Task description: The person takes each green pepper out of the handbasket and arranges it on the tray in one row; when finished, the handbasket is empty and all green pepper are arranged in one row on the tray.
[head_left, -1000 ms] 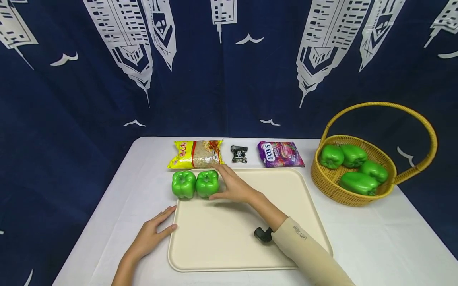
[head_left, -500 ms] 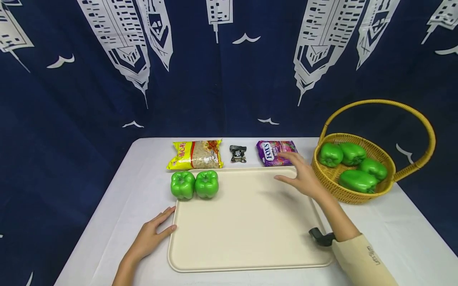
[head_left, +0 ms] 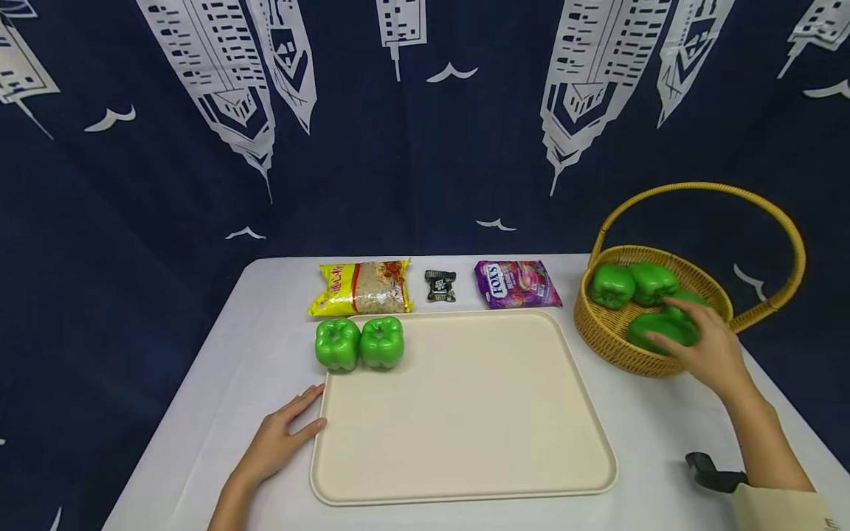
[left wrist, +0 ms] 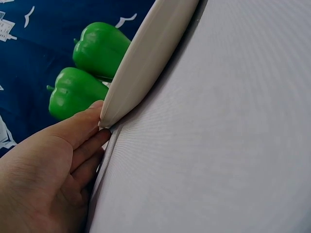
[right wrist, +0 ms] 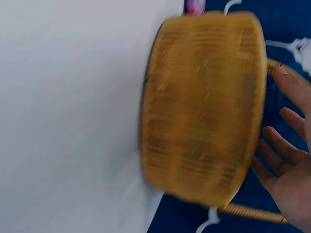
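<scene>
Navy cloth printed with white buildings and birds is hung behind a white-covered tabletop. Along its far side are laid, from left to right, a yellow plastic food bag with a pale-filled section, a small black wrapped packet and a purple FOX'S bag. At the centre is set a rectangular cream tray with rounded corners. Two glossy green bell peppers are stood side by side at its far left corner. The tray's left edge is touched by the left hand, its fingers extended and its thumb held apart from them. At the far right, four green peppers are held in a round woven tan basket with a tall arched handle. Over the nearer peppers in the basket the right hand is extended, its thumb and fingers spread apart; whether any pepper is touched cannot be told. A beige sleeve is worn on the right arm, with a black device beside its cuff.
</scene>
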Demonstrator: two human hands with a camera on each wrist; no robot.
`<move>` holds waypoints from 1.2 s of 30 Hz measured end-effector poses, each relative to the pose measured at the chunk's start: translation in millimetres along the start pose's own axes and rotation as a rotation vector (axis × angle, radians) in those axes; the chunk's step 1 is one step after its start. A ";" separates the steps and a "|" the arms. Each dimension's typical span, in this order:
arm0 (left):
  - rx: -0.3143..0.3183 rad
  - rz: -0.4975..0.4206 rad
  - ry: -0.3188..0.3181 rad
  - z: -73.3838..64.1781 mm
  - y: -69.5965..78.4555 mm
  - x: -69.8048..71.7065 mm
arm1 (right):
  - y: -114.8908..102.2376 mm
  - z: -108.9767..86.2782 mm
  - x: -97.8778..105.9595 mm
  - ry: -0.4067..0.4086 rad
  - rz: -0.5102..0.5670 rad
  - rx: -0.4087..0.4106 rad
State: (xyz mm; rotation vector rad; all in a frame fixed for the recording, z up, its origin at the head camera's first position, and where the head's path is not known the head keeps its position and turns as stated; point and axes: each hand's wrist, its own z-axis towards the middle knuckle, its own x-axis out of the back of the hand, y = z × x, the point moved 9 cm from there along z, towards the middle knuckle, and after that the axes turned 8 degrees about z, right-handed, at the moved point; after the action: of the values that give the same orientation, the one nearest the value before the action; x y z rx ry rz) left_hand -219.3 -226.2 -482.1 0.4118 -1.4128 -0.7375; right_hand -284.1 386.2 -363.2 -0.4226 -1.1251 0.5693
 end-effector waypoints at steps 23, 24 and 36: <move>-0.004 0.018 0.022 -0.5 0.4 -0.1 | 49.0 4.2 -11.1 -0.153 -0.107 -0.187; -0.004 0.019 0.022 -0.3 0.3 -0.2 | 48.4 4.7 -11.7 -0.155 -0.112 -0.186; 0.005 0.014 0.011 0.5 -3.0 -1.4 | 50.0 9.1 -13.4 -0.133 -0.123 -0.200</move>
State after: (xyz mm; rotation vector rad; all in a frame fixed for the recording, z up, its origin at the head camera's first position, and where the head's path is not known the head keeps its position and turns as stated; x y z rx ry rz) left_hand -220.4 -227.3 -485.1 0.4090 -1.4065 -0.7190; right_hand -307.3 417.4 -398.6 -0.4890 -1.3320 0.3820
